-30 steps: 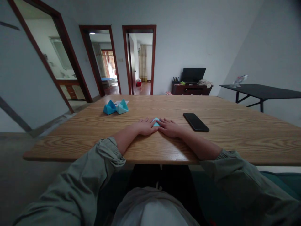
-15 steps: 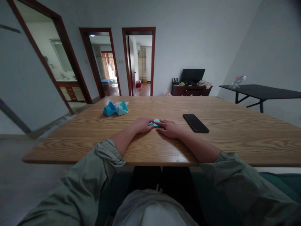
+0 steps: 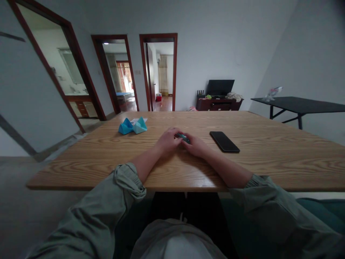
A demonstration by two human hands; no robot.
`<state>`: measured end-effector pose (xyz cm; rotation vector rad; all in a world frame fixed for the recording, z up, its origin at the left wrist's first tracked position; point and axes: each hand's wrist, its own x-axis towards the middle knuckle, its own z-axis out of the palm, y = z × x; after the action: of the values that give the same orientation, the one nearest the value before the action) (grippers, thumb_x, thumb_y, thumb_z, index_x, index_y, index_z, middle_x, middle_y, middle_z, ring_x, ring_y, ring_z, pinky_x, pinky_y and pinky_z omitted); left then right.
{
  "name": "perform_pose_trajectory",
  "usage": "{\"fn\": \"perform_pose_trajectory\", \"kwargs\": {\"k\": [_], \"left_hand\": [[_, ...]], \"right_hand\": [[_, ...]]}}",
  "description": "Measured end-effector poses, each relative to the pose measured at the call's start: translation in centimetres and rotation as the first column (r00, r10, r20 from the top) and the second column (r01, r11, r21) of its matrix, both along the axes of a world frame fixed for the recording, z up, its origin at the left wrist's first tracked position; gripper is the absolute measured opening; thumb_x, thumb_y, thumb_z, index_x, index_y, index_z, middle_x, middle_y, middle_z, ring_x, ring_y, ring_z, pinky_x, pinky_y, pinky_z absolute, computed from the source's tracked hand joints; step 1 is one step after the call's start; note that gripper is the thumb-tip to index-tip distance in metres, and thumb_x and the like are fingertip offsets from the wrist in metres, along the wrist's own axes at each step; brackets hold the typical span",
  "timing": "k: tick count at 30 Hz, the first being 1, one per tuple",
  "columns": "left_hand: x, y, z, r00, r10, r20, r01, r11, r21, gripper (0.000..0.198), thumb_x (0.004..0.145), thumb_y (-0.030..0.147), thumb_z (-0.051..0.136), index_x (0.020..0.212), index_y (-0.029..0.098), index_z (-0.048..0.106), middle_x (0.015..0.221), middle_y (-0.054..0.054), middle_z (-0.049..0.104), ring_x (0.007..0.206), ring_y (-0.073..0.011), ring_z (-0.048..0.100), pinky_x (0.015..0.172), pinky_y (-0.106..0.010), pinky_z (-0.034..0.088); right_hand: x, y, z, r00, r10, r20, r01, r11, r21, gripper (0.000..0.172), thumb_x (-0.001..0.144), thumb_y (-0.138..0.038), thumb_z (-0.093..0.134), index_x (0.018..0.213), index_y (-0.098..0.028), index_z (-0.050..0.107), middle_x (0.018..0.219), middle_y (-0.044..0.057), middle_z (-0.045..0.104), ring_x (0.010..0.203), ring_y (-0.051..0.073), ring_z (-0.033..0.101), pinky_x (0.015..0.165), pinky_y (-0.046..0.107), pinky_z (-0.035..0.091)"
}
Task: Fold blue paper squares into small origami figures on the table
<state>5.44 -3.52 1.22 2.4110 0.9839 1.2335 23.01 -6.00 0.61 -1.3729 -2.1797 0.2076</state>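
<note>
Drawn in from their flat spread, our left hand (image 3: 168, 141) and right hand (image 3: 195, 146) close in a narrow grip on a small folded blue paper (image 3: 182, 136), over the grained wooden table (image 3: 256, 169), between angular blue origami figures (image 3: 132, 126) and a smooth black phone (image 3: 224, 141).

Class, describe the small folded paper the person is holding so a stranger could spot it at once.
On the wooden table, find the left hand and right hand. Held between them is a small teal folded paper, much smaller than the blue paper folds lying beyond it to the left.
</note>
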Motion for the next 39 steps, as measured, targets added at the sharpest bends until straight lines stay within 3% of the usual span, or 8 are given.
{"fn": "perform_pose_trajectory", "kwargs": {"k": [3, 5, 8, 11, 15, 23, 29, 39], "left_hand": [[1.0, 0.2, -0.3, 0.971, 0.032, 0.238, -0.013, 0.996, -0.084, 0.061, 0.073, 0.019, 0.065, 0.131, 0.021, 0.045, 0.134, -0.011, 0.047, 0.109, -0.0202, 0.057, 0.082, -0.030, 0.053], [1.5, 0.6, -0.7, 0.948, 0.103, 0.301, -0.048, 0.982, -0.185, 0.070, 0.074, 0.023, 0.067, 0.137, 0.021, 0.037, 0.139, -0.013, 0.043, 0.116, -0.0234, 0.053, 0.083, -0.032, 0.052], [1.8, 1.3, -1.3, 0.947, 0.170, 0.272, -0.053, 0.919, -0.390, 0.054, 0.079, 0.029, 0.064, 0.128, 0.016, 0.046, 0.121, -0.014, 0.059, 0.105, -0.0230, 0.060, 0.081, -0.033, 0.052], [1.8, 1.8, -1.8, 0.959, 0.128, 0.252, 0.023, 0.855, -0.519, 0.034, 0.083, 0.034, 0.059, 0.109, 0.013, 0.057, 0.096, -0.010, 0.068, 0.082, -0.0180, 0.065, 0.074, -0.031, 0.054], [1.8, 1.6, -1.6, 0.955, 0.061, 0.291, 0.099, 0.859, -0.503, 0.026, 0.084, 0.036, 0.058, 0.096, 0.014, 0.060, 0.087, -0.007, 0.069, 0.073, -0.0153, 0.065, 0.071, -0.029, 0.053], [1.9, 0.6, -0.5, 0.971, 0.078, 0.227, 0.025, 0.907, -0.420, 0.029, 0.083, 0.032, 0.057, 0.106, 0.014, 0.061, 0.096, -0.008, 0.069, 0.088, -0.0183, 0.064, 0.082, -0.031, 0.051], [2.0, 0.5, -0.3, 0.970, 0.063, 0.233, 0.029, 0.929, -0.368, 0.028, 0.082, 0.026, 0.056, 0.107, 0.015, 0.061, 0.107, -0.009, 0.067, 0.101, -0.0204, 0.061, 0.089, -0.033, 0.049], [2.3, 0.4, -0.6, 0.941, 0.032, 0.336, 0.148, 0.856, -0.495, 0.043, 0.079, 0.020, 0.052, 0.122, 0.018, 0.051, 0.109, -0.008, 0.066, 0.081, -0.0166, 0.065, 0.068, -0.028, 0.055]], "right_hand": [[-0.2, 0.2, 0.1, 0.996, 0.029, -0.086, -0.030, 1.000, -0.008, 0.037, 0.093, -0.040, 0.042, 0.120, -0.020, 0.057, 0.106, 0.010, 0.069, 0.093, 0.022, 0.064, 0.082, 0.032, 0.046], [-0.2, 0.5, 0.1, 0.990, 0.070, -0.119, -0.072, 0.997, -0.013, 0.036, 0.094, -0.039, 0.039, 0.116, -0.019, 0.060, 0.105, 0.009, 0.069, 0.093, 0.022, 0.063, 0.085, 0.033, 0.046], [-0.1, 1.0, 0.0, 0.974, 0.164, -0.154, -0.168, 0.986, -0.018, 0.037, 0.095, -0.038, 0.036, 0.116, -0.020, 0.062, 0.110, 0.006, 0.068, 0.099, 0.022, 0.062, 0.090, 0.034, 0.044], [0.0, 1.2, -0.2, 0.968, 0.192, -0.160, -0.200, 0.979, -0.036, 0.038, 0.095, -0.037, 0.035, 0.116, -0.021, 0.063, 0.112, 0.005, 0.068, 0.101, 0.022, 0.061, 0.092, 0.036, 0.044], [0.0, 1.0, -0.2, 0.972, 0.162, -0.170, -0.170, 0.985, -0.034, 0.037, 0.094, -0.037, 0.036, 0.115, -0.020, 0.063, 0.109, 0.005, 0.069, 0.099, 0.022, 0.062, 0.091, 0.036, 0.045], [-0.1, 0.8, 0.3, 0.958, 0.196, -0.209, -0.204, 0.979, -0.018, 0.040, 0.095, -0.036, 0.034, 0.111, -0.018, 0.065, 0.107, 0.006, 0.069, 0.100, 0.023, 0.061, 0.091, 0.035, 0.044], [-0.2, 0.6, 0.4, 0.956, 0.185, -0.228, -0.178, 0.983, 0.048, 0.038, 0.093, -0.032, 0.038, 0.122, -0.019, 0.060, 0.114, 0.006, 0.067, 0.104, 0.022, 0.060, 0.093, 0.035, 0.044], [-0.7, -0.1, 0.7, 0.924, 0.156, -0.349, -0.174, 0.984, -0.020, 0.049, 0.089, -0.028, 0.047, 0.139, -0.026, 0.043, 0.123, 0.007, 0.063, 0.091, 0.021, 0.067, 0.086, 0.039, 0.052]]}}
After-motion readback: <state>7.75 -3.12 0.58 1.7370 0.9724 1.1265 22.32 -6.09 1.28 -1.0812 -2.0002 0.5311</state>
